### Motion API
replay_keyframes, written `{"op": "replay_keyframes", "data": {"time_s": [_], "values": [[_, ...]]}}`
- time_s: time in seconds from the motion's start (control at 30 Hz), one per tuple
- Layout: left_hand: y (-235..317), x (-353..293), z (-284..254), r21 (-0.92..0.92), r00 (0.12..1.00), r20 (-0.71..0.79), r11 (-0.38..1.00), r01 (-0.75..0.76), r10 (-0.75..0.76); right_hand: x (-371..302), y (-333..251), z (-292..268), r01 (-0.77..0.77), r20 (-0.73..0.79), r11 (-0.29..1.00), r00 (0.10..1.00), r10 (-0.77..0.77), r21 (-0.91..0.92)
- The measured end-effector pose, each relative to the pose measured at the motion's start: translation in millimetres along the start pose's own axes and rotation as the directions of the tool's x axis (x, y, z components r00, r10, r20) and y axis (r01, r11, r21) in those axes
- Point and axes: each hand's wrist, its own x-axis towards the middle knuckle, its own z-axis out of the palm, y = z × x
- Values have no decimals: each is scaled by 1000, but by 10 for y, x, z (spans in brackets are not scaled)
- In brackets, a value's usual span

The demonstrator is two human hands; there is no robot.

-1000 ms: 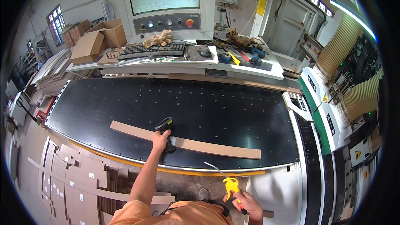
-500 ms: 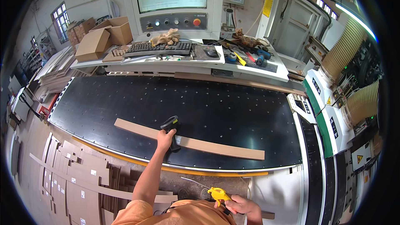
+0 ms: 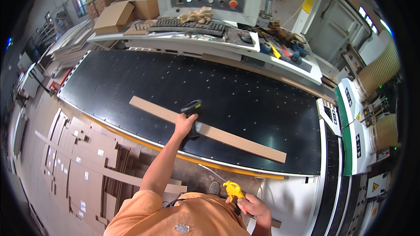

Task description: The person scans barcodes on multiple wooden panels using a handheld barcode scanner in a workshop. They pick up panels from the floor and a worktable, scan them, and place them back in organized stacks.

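My left hand is wrapped round the handle of a black handheld barcode scanner, over the middle of a long narrow wooden strip. A small white label shows on the strip right beside my fingers. The strip lies slantwise on a black machine bed dotted with small holes. Close to my body, my right hand grips a yellow air blow gun, whose thin metal nozzle points toward the bed's front edge.
Behind the bed, a white desk carries a keyboard, work gloves, a mouse and hand tools. Above it stands a control panel with a screen. Brown panels are stacked at left. Machine housing with ribbed hoses stands at right.
The view has tilted down and turned a little, so the bed and strip sit higher in it. Both hands keep their holds, and the scanner stays over the strip's middle.
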Motion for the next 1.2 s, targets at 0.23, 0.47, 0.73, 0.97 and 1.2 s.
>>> {"op": "replay_keyframes", "data": {"time_s": [0.23,0.47,0.73,0.97,1.2], "values": [[61,-18,-30,-33,999,30,999,34,-33,31,96,-28,31,-67,999,997,-29,30],[67,-15,-31,-22,1000,23,1000,18,-18,10,44,-37,27,-41,997,999,-24,68],[5,-2,-6,-57,1000,-12,998,21,-21,49,99,-33,63,-280,994,959,-35,92],[-148,51,32,-118,998,5,991,-55,56,153,371,-86,49,-477,996,879,-9,71],[-93,59,30,-66,999,39,998,-16,19,124,854,-461,187,-936,959,321,147,214]]}}
